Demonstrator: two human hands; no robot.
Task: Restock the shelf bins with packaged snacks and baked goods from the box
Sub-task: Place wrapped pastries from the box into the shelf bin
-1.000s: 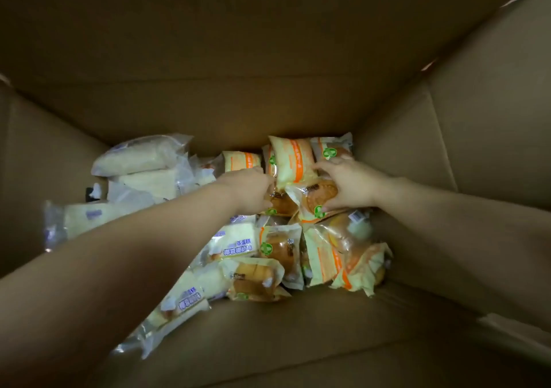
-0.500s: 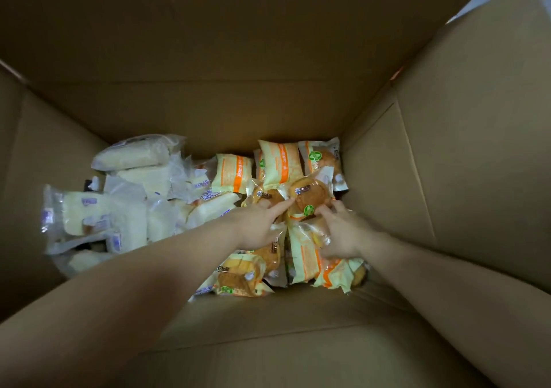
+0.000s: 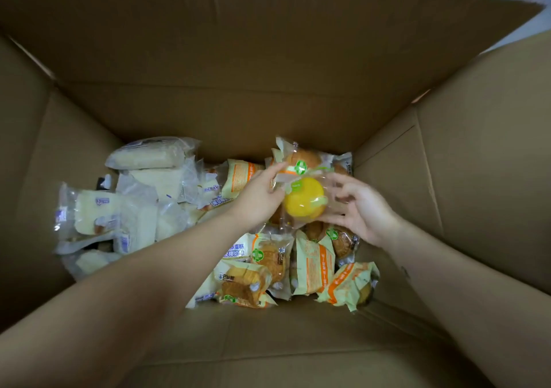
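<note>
Both my arms reach down into a large cardboard box (image 3: 268,110). Raised above the pile is a clear packet with a bright yellow bun (image 3: 302,200). My right hand (image 3: 363,209) holds its right side, thumb below and fingers spread above the wrapper. My left hand (image 3: 259,197) pinches the left edge, where a second packet with a brown bun (image 3: 301,159) lies just behind the yellow one. Several orange-and-cream bun packets (image 3: 316,262) lie under my hands on the box floor. Pale white cake packets (image 3: 134,209) are heaped at the left.
The box's four flaps stand open around the opening, the right one (image 3: 483,161) close to my right forearm. Bare cardboard floor (image 3: 268,343) shows in front of the pile. A strip of light floor appears past the box's top right corner.
Both hands have lifted from the pile, bringing the yellow bun packet and the brown bun packet up between them. The camera has pulled back, showing more of the box rim.
</note>
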